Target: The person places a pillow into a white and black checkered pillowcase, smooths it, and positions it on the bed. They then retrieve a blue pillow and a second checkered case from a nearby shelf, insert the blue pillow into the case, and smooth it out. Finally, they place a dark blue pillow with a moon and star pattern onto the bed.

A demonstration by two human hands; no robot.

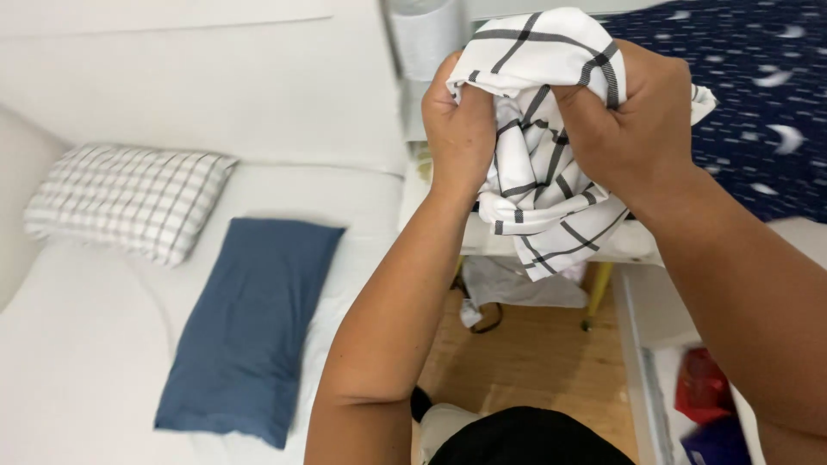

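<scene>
A white cloth with a black grid pattern point(538, 164) is bunched up between both my hands, held in the air in front of me. My left hand point(459, 129) grips its left side with the fingers curled into the fabric. My right hand point(633, 120) clutches the upper right part, thumb pressed into the folds. The cloth's lower end hangs loose below my hands.
A white sofa point(103, 344) lies at the left with a checked pillow point(129, 198) and a blue pillow point(250, 327) on it. A dark blue bedcover with moon shapes point(758, 103) is at the upper right. Wooden floor point(534, 362) below; an open drawer with red and blue items point(702, 396) at lower right.
</scene>
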